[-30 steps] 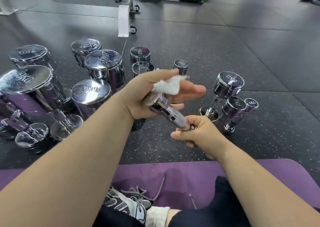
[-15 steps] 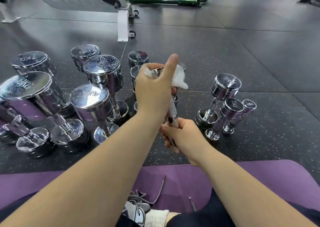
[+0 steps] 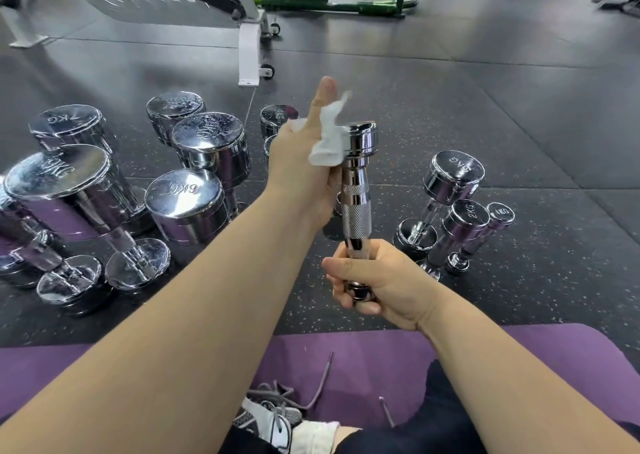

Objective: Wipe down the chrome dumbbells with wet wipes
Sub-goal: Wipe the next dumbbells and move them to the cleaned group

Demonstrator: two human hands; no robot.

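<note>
A small chrome dumbbell (image 3: 356, 197) stands nearly upright in the air at the centre. My right hand (image 3: 374, 280) grips its lower end, fingers curled round the bottom head. My left hand (image 3: 301, 166) holds a white wet wipe (image 3: 329, 142) against the left side of the top head, thumb pointing up. Several larger chrome dumbbells (image 3: 183, 204), marked 6KG, 7KG and more, stand on the floor to the left. Three small ones (image 3: 453, 180) marked 3KG, 2KG and 1KG stand on the right.
I sit on a purple mat (image 3: 363, 367) with a grey-laced shoe (image 3: 273, 419) in front of me. A white bench frame (image 3: 249, 48) and a green machine base (image 3: 329, 0) stand beyond the dumbbells on the dark rubber floor (image 3: 450, 90).
The dumbbell has swung from tilted to nearly upright. My left hand with the wipe slid off the top face to the head's left side, uncovering it. My right hand keeps its grip.
</note>
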